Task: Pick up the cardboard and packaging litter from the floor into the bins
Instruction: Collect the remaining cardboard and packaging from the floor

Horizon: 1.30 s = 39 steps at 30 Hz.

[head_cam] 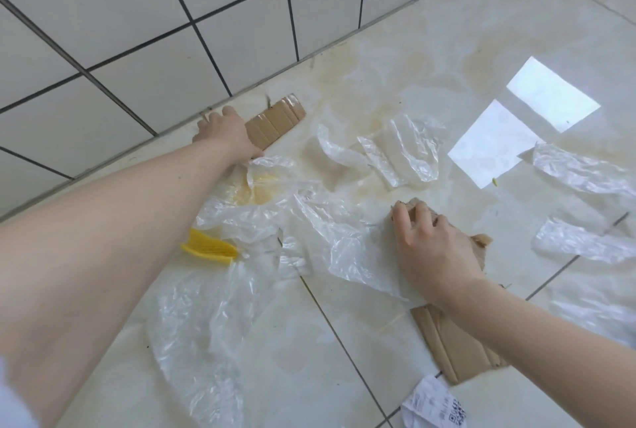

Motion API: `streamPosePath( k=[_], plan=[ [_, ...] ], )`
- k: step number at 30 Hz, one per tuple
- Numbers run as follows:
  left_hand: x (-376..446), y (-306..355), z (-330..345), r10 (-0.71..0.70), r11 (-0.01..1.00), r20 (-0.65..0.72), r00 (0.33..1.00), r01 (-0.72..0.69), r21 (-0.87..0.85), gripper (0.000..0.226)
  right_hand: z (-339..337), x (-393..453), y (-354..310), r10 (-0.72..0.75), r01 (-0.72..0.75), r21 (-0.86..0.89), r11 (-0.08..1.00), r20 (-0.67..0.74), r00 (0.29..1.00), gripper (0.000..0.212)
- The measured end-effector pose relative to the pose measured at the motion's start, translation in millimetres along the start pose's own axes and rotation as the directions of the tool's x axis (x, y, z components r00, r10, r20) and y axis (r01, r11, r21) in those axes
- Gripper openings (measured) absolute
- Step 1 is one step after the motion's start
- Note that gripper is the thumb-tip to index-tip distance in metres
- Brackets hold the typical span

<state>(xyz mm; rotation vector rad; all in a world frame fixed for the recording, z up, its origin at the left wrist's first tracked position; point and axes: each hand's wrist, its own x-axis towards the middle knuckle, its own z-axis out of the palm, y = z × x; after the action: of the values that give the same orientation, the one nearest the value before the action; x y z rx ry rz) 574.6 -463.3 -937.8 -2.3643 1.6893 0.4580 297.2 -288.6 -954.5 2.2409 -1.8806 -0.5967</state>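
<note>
A small brown cardboard strip [280,119] lies on the floor against the tiled wall. My left hand [225,133] covers its near end, fingers curled on it. A larger torn cardboard piece [451,338] lies at the lower right; my right hand [430,245] presses on its far end, fingers closed over the edge. Between the hands spreads a big clear plastic sheet [275,231] with a yellow scrap [210,248] beside it. More clear plastic pieces lie at centre [402,152] and right [581,173]. No bin is in view.
A crumpled white printed label [435,403] lies at the bottom edge. Another plastic strip [578,241] sits at the right. The white tiled wall [172,14] runs along the left and top. The glossy floor tiles [499,66] show stains and window glare.
</note>
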Motion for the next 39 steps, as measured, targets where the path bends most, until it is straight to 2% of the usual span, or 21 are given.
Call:
streamPosePath(
  k=[4,6,8,10,12,14,20,22,24,26,29,33,35,39],
  plan=[
    [-10.3,1.0,-3.2,0.091,0.996,-0.161,0.983,-0.091,0.011,0.061,-3.9,4.3,8.9,-0.035,0.033,0.107,0.994,0.02,0.999,0.03],
    [-18.2,-1.3,-9.3,0.147,0.986,-0.265,0.953,-0.163,-0.039,0.048,1.1,7.2,16.7,-0.032,0.021,0.276,0.961,0.034,0.999,0.027],
    [-27.5,-5.5,-20.1,0.164,0.973,-0.385,0.908,-0.214,-0.09,0.033,1.7,7.8,28.0,-0.01,-0.036,0.492,0.87,0.091,0.996,0.031],
    [-36.3,-9.9,-32.0,0.18,0.96,-0.477,0.86,-0.259,-0.104,0.018,0.3,6.0,40.3,0.007,-0.09,0.636,0.766,0.131,0.991,0.034],
    [-47.4,-12.8,-39.3,0.219,0.929,-0.508,0.833,-0.338,-0.153,0.007,-2.3,0.5,51.2,-0.001,-0.091,0.729,0.679,0.124,0.992,0.03],
    [-65.0,-8.9,-40.4,0.298,0.882,-0.499,0.814,-0.435,-0.182,0.004,-5.3,-11.1,60.3,-0.017,-0.048,0.757,0.652,0.078,0.997,0.027],
    [-149.1,14.2,-13.9,0.578,0.724,-0.402,0.71,-0.674,-0.148,0.023,-2.8,-60.9,72.4,-0.113,0.015,0.762,0.648,0.077,0.991,0.052],
    [-180.2,17.9,0.5,0.655,0.656,-0.359,0.665,-0.736,-0.165,0.031,0.0,-78.6,73.2,-0.102,0.026,0.715,0.699,0.064,0.993,0.062],
    [-214.1,15.9,19.4,0.75,0.57,-0.305,0.587,-0.807,-0.153,0.033,4.6,-95.4,73.5,-0.128,0.036,0.622,0.782,0.105,0.986,0.071],
    [-250.4,9.2,40.6,0.837,0.481,-0.217,0.503,-0.864,-0.147,0.028,10.5,-110.7,72.7,-0.178,0.069,0.523,0.849,0.16,0.971,0.074],
    [-302.2,-8.8,74.1,0.911,0.396,-0.057,0.408,-0.905,-0.156,0.02,18.9,-133.0,72.9,-0.185,0.079,0.471,0.879,0.184,0.965,0.066],
    [-345.5,-38.1,112.0,0.93,0.29,0.24,0.279,-0.957,-0.008,0.028,23.6,-153.3,77.1,-0.164,0.1,0.354,0.93,0.155,0.974,0.063],
    [-349.6,-47.5,122.2,0.901,0.275,0.343,0.267,-0.961,0.025,0.035,26.1,-156.4,77.3,-0.156,0.103,0.311,0.945,0.149,0.977,0.064],
    [-339.0,-50.0,124.1,0.891,0.3,0.334,0.307,-0.951,0.073,0.048,23.1,-147.8,74.0,-0.194,0.162,0.279,0.947,0.094,0.976,0.076]
  ],
)
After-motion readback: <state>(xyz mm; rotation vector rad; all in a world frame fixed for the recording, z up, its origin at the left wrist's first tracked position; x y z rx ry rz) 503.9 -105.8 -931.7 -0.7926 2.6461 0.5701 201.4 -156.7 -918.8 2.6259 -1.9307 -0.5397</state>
